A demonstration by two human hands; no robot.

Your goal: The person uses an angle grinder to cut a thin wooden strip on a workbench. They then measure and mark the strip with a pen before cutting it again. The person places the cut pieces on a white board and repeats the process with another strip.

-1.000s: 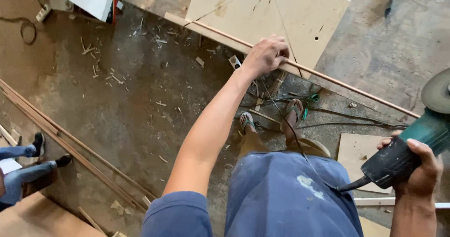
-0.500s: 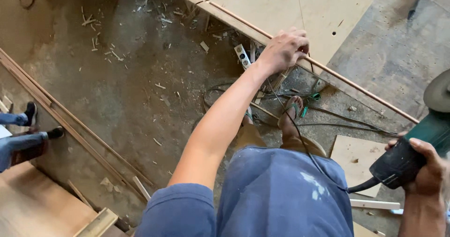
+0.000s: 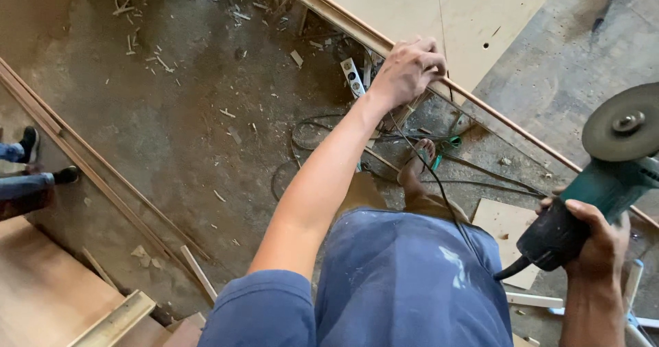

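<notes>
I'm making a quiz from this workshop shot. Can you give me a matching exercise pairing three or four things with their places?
Things:
1. angle grinder
2. plywood sheet
3. power strip
4. long wood strips

Places:
A. on the floor left of the left hand
B. in the right hand
C. floor, left side
D. under the left hand

Pairs: 1-B, 2-D, 3-A, 4-C

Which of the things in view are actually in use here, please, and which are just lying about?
In use: left hand on the plywood panel; right hand gripping the angle grinder.

Lying about: power strip, loose cables, wood chips, long wooden strips.
</notes>
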